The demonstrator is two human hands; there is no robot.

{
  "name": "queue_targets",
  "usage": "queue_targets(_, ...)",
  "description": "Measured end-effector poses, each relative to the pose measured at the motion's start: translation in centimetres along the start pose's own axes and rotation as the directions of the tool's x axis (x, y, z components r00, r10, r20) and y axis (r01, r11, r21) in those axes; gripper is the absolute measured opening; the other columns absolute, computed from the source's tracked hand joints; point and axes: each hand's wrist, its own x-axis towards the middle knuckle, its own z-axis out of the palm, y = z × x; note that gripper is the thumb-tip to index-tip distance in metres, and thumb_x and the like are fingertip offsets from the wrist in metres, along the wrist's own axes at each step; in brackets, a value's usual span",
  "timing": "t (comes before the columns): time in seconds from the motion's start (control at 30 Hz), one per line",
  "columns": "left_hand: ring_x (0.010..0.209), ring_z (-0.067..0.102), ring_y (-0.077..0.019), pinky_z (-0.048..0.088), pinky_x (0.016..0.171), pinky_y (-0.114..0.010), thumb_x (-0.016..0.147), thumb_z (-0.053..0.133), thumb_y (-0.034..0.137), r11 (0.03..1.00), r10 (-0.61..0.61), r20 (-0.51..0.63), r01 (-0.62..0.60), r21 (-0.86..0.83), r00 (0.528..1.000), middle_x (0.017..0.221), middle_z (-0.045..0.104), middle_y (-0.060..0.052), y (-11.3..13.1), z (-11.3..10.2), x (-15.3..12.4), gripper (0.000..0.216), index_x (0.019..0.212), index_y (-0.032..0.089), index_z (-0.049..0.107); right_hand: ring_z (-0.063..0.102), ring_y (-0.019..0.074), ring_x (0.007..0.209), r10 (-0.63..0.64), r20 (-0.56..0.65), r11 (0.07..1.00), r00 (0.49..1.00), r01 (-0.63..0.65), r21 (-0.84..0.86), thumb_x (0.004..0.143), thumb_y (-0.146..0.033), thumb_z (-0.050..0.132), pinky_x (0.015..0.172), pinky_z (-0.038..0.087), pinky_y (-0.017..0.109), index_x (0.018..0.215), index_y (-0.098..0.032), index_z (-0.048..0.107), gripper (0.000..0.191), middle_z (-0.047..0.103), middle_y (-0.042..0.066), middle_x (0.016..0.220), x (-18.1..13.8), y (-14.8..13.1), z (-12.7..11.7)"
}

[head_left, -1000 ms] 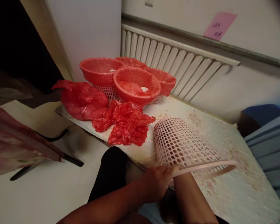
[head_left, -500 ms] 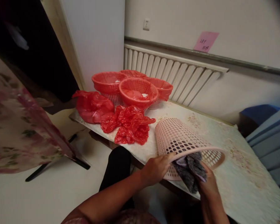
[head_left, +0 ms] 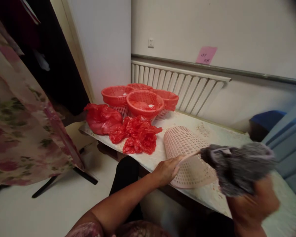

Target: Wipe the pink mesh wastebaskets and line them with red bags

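Observation:
A pale pink perforated basket (head_left: 185,154) lies on its side on the table (head_left: 227,138). My left hand (head_left: 166,169) is closed on its rim at the near left. My right hand (head_left: 254,204), blurred by motion, is raised at the lower right and grips a grey fluffy cloth (head_left: 236,166) with a pale trim. The cloth is outside the basket, to its right.
Crumpled red plastic bags (head_left: 123,128) lie at the table's far left. Behind them stand several red baskets (head_left: 144,103). A white radiator (head_left: 182,85) runs along the wall. A floral fabric (head_left: 22,121) hangs at left, and a blue bin (head_left: 266,120) stands at right.
My right hand has come out of the basket with the grey cloth and swung up to the right. The basket has tipped flatter under my left hand. The view has tilted upward.

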Motion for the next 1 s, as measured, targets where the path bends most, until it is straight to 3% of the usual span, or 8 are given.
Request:
queue_targets(0.07,0.108,0.061,-0.0181,0.052,0.092,-0.031,0.088,0.042,0.016,1.000,-0.024,0.005,0.024,0.018,1.000,0.126,0.060,-0.007,0.2,0.1,0.3,0.050,0.137,0.021,0.035,0.050,0.0340,0.110,-0.163,0.120,0.984,0.979,0.170,-0.046,0.077,-0.018,0.057,0.088,0.041,0.047,0.108,-0.018,0.058,0.030,0.059,0.013,0.106,0.9,-0.5,1.6)
queue_targets(0.13,0.099,0.065,-0.0196,0.053,0.087,-0.032,0.088,0.043,0.017,0.996,-0.067,0.019,0.066,0.052,0.998,0.114,0.066,-0.007,0.3,0.1,0.6,0.039,0.127,0.018,0.048,0.046,0.0320,0.118,-0.297,0.280,0.945,0.913,0.323,-0.051,0.079,-0.012,0.050,0.096,0.037,0.050,0.108,-0.018,0.059,0.031,0.058,0.012,0.117,1.6,-1.4,3.2)
queue_targets(0.2,0.092,0.067,-0.0217,0.054,0.084,-0.033,0.088,0.044,0.019,0.990,-0.104,0.043,0.100,0.098,0.994,0.103,0.069,-0.008,0.3,0.2,0.8,0.028,0.111,0.015,0.059,0.041,0.0310,0.125,-0.347,0.362,0.919,0.865,0.391,-0.054,0.081,-0.010,0.048,0.102,0.030,0.054,0.107,-0.020,0.061,0.030,0.056,0.010,0.127,2.0,-2.3,4.6)
queue_targets(0.37,0.085,0.067,-0.0227,0.053,0.081,-0.034,0.087,0.043,0.019,0.975,-0.121,0.064,0.106,0.195,0.991,0.093,0.071,-0.010,0.2,0.4,0.8,0.023,0.094,0.013,0.065,0.042,0.0287,0.122,-0.411,0.450,0.865,0.793,0.495,-0.082,0.087,-0.017,0.051,0.106,0.023,0.054,0.104,-0.022,0.063,0.021,0.062,0.006,0.120,2.7,-3.1,6.0)
queue_targets(0.57,0.087,0.066,-0.0211,0.053,0.080,-0.034,0.091,0.040,0.022,0.971,-0.107,0.036,0.097,0.218,0.994,0.095,0.069,-0.008,0.3,0.2,-0.1,0.023,0.098,0.016,0.060,0.043,0.0277,0.118,-0.501,0.512,0.790,0.698,0.611,-0.060,0.090,-0.020,0.048,0.099,0.029,0.048,0.100,-0.021,0.064,0.018,0.064,0.006,0.112,3.7,-0.4,6.0)
queue_targets(0.67,0.095,0.064,-0.0202,0.053,0.084,-0.033,0.091,0.040,0.021,0.985,-0.068,0.018,0.064,0.161,0.998,0.106,0.066,-0.008,0.4,0.1,-0.1,0.027,0.114,0.017,0.054,0.044,0.0267,0.117,-0.497,0.474,0.794,0.726,0.601,-0.088,0.091,-0.020,0.047,0.095,0.032,0.044,0.100,-0.022,0.064,0.019,0.063,0.006,0.111,3.9,1.5,5.9)
queue_targets(0.8,0.112,0.059,-0.0184,0.050,0.095,-0.034,0.091,0.039,0.017,0.997,0.002,-0.004,-0.001,0.076,1.000,0.126,0.059,-0.006,0.6,0.0,0.0,0.047,0.137,0.025,0.035,0.047,0.0247,0.113,-0.443,0.381,0.843,0.811,0.522,-0.130,0.089,-0.018,0.049,0.092,0.035,0.039,0.099,-0.022,0.064,0.018,0.064,0.006,0.108,3.9,4.0,5.7)
queue_targets(1.0,0.118,0.055,-0.0194,0.048,0.099,-0.035,0.092,0.039,0.018,0.998,0.022,-0.011,-0.022,0.050,1.000,0.131,0.056,-0.008,0.0,0.2,-0.3,0.050,0.140,0.022,0.031,0.050,0.0232,0.105,-0.257,0.241,0.944,0.936,0.297,-0.144,0.088,-0.023,0.052,0.092,0.041,0.039,0.098,-0.019,0.065,0.017,0.062,0.008,0.101,3.1,7.5,5.6)
